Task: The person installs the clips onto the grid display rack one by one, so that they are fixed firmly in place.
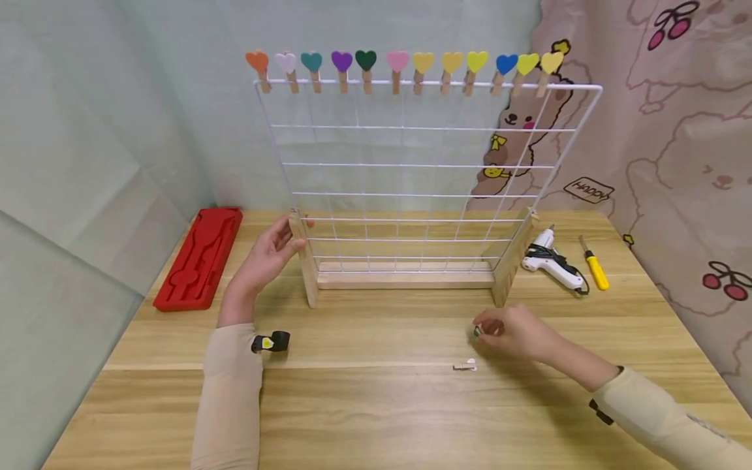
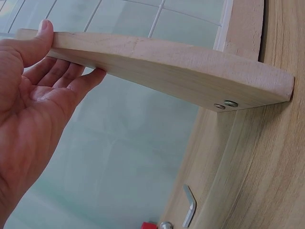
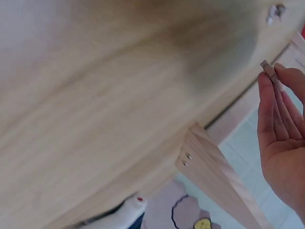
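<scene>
A white wire grid [image 1: 402, 165] stands upright in a wooden frame. My left hand [image 1: 271, 253] grips the frame's left side post [image 1: 304, 271], thumb on one face and fingers on the other, as the left wrist view shows with the post [image 2: 143, 57] close up. My right hand [image 1: 517, 331] pinches a small wooden clothespin [image 3: 268, 69] between thumb and fingertips, just over the table; a bit of green shows on it in the head view. Another clothespin [image 1: 465, 366], with a white heart, lies on the table next to that hand. Heart clothespins [image 1: 396, 72] in several colours line the grid's top wire.
A red molded tray [image 1: 200, 258] lies at the left. On the right are a white glue gun [image 1: 552, 264] with a black cord and a yellow-handled screwdriver [image 1: 596, 269]. In the left wrist view a hex key [image 2: 189, 206] lies behind the post.
</scene>
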`<action>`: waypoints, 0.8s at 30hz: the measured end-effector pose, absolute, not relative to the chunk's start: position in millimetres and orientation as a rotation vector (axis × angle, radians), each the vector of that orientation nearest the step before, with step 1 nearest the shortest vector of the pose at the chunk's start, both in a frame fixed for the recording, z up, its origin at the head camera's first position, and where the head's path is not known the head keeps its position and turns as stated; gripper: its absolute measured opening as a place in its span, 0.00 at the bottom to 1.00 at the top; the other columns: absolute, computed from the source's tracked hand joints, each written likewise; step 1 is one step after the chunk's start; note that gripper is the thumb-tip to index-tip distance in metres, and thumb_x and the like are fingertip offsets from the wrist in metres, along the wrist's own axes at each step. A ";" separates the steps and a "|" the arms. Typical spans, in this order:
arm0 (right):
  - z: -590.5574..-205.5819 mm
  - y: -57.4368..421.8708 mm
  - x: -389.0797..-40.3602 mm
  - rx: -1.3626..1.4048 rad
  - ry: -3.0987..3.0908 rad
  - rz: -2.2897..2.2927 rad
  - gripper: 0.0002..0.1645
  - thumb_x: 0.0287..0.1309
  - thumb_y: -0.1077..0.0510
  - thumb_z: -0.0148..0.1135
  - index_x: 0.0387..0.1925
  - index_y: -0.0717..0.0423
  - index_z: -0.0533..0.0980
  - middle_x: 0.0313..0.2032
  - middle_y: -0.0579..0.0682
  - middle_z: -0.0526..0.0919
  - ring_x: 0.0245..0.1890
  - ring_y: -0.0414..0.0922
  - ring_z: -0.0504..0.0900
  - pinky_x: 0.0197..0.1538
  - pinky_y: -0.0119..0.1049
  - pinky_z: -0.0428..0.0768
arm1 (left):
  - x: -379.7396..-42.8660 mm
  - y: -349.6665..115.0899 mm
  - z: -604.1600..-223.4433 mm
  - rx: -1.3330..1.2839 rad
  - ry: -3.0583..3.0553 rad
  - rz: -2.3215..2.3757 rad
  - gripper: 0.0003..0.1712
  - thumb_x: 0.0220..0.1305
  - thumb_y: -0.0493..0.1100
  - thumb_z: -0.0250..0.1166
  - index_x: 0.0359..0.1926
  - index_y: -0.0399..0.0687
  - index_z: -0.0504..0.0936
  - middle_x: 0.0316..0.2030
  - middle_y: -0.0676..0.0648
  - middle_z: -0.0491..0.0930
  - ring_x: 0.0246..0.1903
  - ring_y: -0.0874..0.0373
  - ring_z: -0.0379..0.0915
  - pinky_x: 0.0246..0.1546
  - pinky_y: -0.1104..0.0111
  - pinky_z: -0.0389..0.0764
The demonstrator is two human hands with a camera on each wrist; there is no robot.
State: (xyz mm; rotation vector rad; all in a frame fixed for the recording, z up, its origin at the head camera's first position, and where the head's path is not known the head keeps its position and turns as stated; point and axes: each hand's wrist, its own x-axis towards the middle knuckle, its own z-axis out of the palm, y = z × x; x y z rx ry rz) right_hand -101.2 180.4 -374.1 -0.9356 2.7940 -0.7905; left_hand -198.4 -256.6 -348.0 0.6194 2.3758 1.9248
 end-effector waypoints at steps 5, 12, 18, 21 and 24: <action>-358.1 179.6 -106.9 -1.029 2.922 -0.883 0.13 0.40 0.65 0.64 0.34 0.62 0.79 0.24 0.47 0.82 0.23 0.33 0.77 0.25 0.24 0.76 | -197.5 -257.4 -347.9 0.620 2.376 1.926 0.29 0.59 0.42 0.55 0.61 0.51 0.60 0.58 0.43 0.63 0.60 0.55 0.55 0.52 0.76 0.66; -301.8 182.6 -122.4 -1.310 3.146 -0.900 0.19 0.37 0.67 0.65 0.38 0.54 0.78 0.31 0.45 0.82 0.25 0.32 0.74 0.23 0.19 0.69 | -198.0 -257.0 -348.9 0.606 2.378 1.922 0.27 0.59 0.43 0.55 0.60 0.52 0.61 0.58 0.47 0.64 0.60 0.58 0.55 0.52 0.76 0.65; -228.6 184.6 -130.2 -1.431 3.152 -1.113 0.22 0.38 0.74 0.63 0.41 0.61 0.76 0.36 0.50 0.82 0.32 0.32 0.76 0.31 0.20 0.69 | -199.0 -257.1 -348.6 0.605 2.368 1.939 0.27 0.59 0.43 0.55 0.60 0.50 0.61 0.59 0.43 0.62 0.60 0.57 0.54 0.52 0.76 0.65; -195.7 183.7 -130.7 -1.419 3.126 -1.269 0.17 0.40 0.78 0.59 0.37 0.68 0.76 0.36 0.54 0.81 0.36 0.35 0.78 0.38 0.21 0.72 | -198.4 -257.2 -347.7 0.604 2.365 1.939 0.29 0.59 0.42 0.55 0.61 0.49 0.59 0.58 0.44 0.63 0.60 0.56 0.54 0.52 0.75 0.65; -171.2 184.6 -132.4 -1.403 3.035 -1.498 0.12 0.42 0.79 0.56 0.34 0.75 0.75 0.36 0.55 0.81 0.39 0.39 0.79 0.45 0.25 0.73 | -197.4 -257.5 -347.9 0.611 2.361 1.936 0.30 0.59 0.40 0.55 0.62 0.47 0.57 0.57 0.45 0.64 0.60 0.54 0.54 0.52 0.74 0.66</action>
